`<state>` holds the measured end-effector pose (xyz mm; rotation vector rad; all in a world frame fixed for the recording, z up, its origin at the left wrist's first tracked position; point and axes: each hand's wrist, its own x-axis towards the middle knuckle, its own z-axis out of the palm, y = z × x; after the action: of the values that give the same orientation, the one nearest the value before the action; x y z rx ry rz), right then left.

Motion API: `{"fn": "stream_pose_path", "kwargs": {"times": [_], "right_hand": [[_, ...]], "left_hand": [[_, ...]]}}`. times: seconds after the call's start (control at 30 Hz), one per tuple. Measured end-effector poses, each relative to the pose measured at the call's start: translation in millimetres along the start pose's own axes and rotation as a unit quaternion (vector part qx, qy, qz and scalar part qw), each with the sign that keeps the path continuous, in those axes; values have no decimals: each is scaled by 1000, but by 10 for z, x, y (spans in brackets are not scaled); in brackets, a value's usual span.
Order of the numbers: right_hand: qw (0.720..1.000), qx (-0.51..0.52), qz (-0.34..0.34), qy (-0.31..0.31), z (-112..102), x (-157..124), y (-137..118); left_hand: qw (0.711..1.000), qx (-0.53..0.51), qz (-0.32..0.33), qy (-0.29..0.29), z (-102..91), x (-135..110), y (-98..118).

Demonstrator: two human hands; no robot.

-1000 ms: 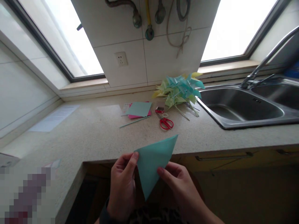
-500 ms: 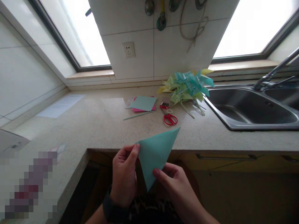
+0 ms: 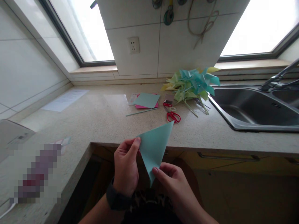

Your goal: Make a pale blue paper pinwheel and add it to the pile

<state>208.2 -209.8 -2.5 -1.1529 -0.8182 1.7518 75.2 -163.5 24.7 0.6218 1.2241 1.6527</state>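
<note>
A light teal sheet of paper (image 3: 155,141), folded into a triangle, is held up in front of the counter edge. My left hand (image 3: 127,161) pinches its left corner between thumb and fingers. Lower down, my right hand (image 3: 171,179) grips the edge near the bottom point, thumb on the face toward me. Past the paper's top corner lie red-handled scissors (image 3: 173,117). A stack of pale green and pink paper (image 3: 146,100) rests farther back, with a thin pale stick (image 3: 141,112) in front of it.
Several paper pinwheels (image 3: 192,82) in teal, green and yellow lie in a heap beside the steel sink (image 3: 252,107). A small red and black box (image 3: 168,102) and a tape roll (image 3: 173,109) sit by the scissors. A printed sheet (image 3: 65,99) lies at left.
The camera view has shifted slightly. The triangle's top corner has swung a little to the left, and its lower point bends near my right thumb. Both hands keep their hold.
</note>
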Motion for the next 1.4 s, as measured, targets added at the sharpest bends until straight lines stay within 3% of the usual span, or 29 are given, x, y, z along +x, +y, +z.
{"fn": "stream_pose_path", "kwargs": {"times": [0.37,0.67,1.4], "right_hand": [[999,-26,-3,39,43,-8,19],[1000,7,22,-5,113,-29,91],[999,19,32,27,61,27,158]], "left_hand": [[1000,-23,-4,11,-26,81,17],[999,-29,5,26,-48,140,-1],[999,-36,9,36,-87,225,-46]]}}
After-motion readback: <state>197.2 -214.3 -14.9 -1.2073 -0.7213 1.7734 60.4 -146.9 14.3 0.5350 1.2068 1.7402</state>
